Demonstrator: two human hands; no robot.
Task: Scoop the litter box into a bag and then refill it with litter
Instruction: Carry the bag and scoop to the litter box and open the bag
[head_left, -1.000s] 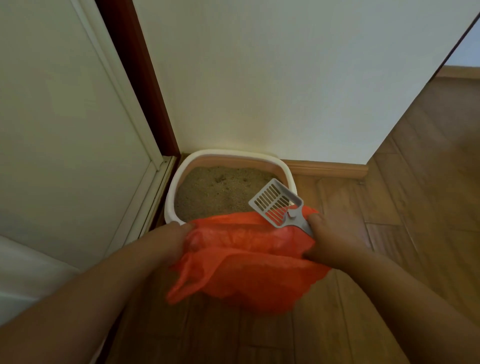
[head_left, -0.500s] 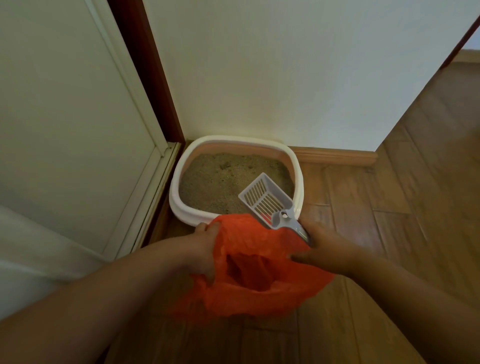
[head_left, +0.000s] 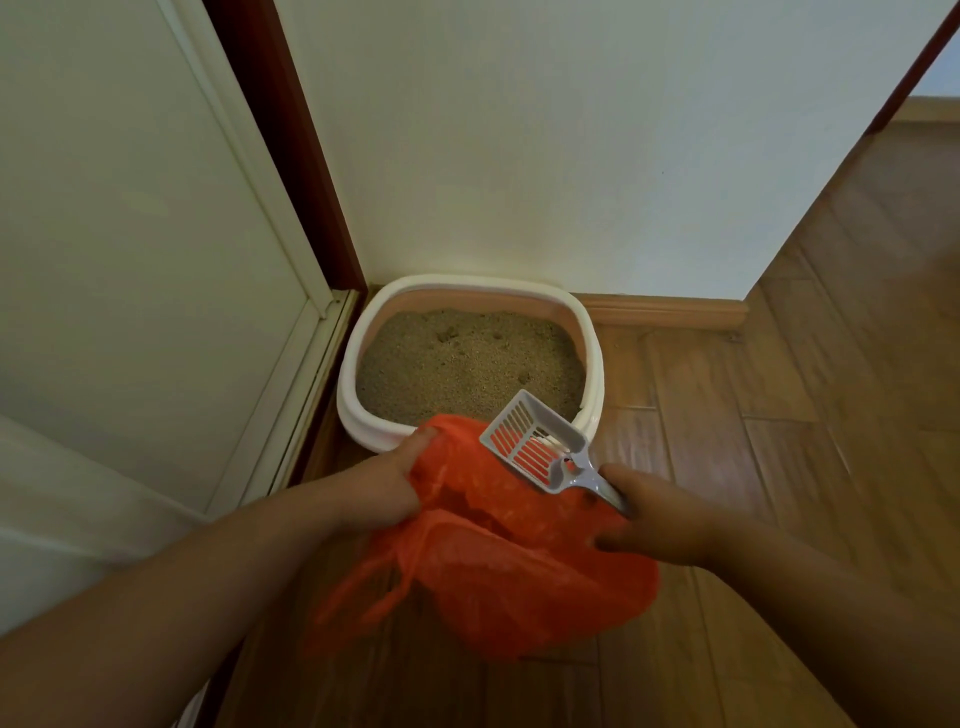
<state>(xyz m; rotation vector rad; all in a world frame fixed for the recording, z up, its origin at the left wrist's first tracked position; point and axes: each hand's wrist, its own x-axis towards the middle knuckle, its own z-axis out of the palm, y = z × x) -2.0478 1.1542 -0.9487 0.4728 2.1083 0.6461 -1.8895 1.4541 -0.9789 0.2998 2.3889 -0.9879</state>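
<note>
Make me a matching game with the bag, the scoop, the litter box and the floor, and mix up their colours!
Things:
1. bag
2. scoop
3. litter box
4. floor

Colours:
A. brown wood
B. white rim
C. orange
D. pale grey

Pairs: 1-C, 2-D, 3-B, 4-A

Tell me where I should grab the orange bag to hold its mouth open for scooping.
Grip the orange bag by its rim. The left hand already pinches the left edge; the loose handle loop hangs below it. Come in from the right side for the opposite edge, since the thin plastic sags shut unless pulled apart.
</note>
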